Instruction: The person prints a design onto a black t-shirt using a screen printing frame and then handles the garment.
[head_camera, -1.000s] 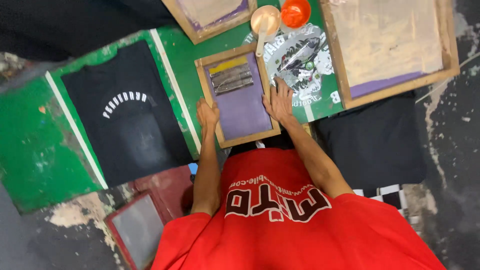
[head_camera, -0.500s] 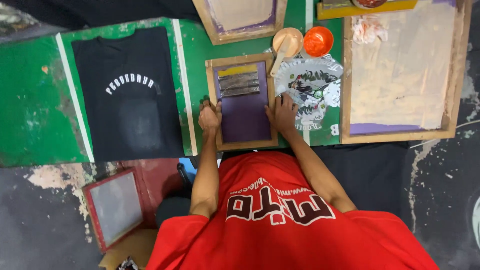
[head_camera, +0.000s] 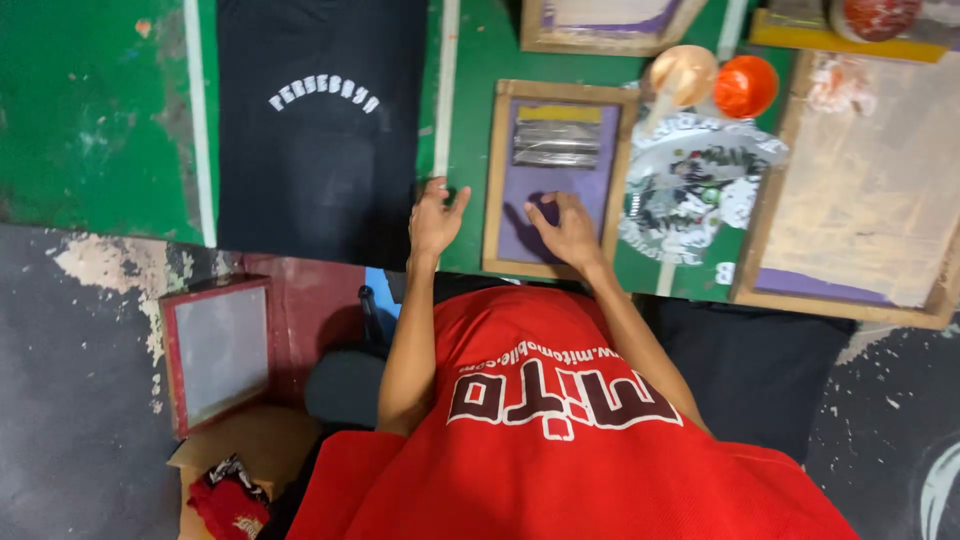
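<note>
- On the green table (head_camera: 90, 110), seen from the head camera, a small wooden-framed screen (head_camera: 556, 175) with a purple mesh lies flat near the front edge, with a grey squeegee strip (head_camera: 556, 145) across its upper part
- The right hand (head_camera: 568, 232) rests on the lower part of that mesh, fingers spread and flat, clamped on nothing
- The left hand (head_camera: 434, 220) is just left of the frame over the green surface, fingers apart and empty; whether it touches the frame's edge cannot be told
- A black T-shirt (head_camera: 320, 150) with a white arched print lies spread to the left of the hands
- Right of the small screen sits an ink-smeared sheet (head_camera: 700, 185), with a beige cup (head_camera: 682, 75) and an orange pot (head_camera: 745, 86) above it
- A larger wooden screen (head_camera: 860, 190) lies at the far right
- A red-framed screen (head_camera: 218, 352) rests on the floor at lower left
</note>
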